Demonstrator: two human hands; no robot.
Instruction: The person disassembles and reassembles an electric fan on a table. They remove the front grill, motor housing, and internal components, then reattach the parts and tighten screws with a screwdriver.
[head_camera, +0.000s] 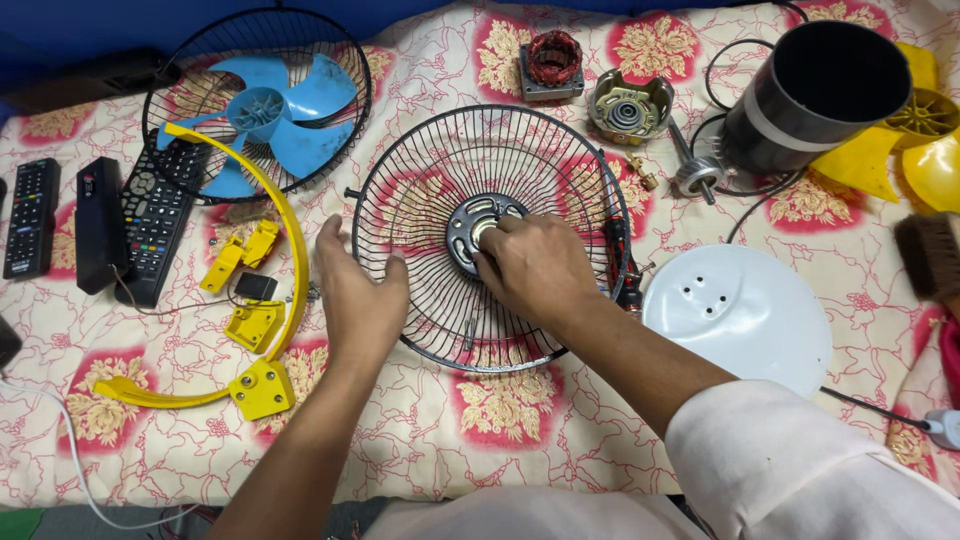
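A cream cloth patterned with red floral patches (520, 420) covers the bench. On it, under both hands, lies a round black wire fan guard (420, 190). The right hand (535, 265) pinches together on its grey metal hub (478, 222); the left hand (358, 295) rests open on the rim beside it.

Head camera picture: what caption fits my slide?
Two hands, left and right, rest on a black wire fan guard among fan parts.
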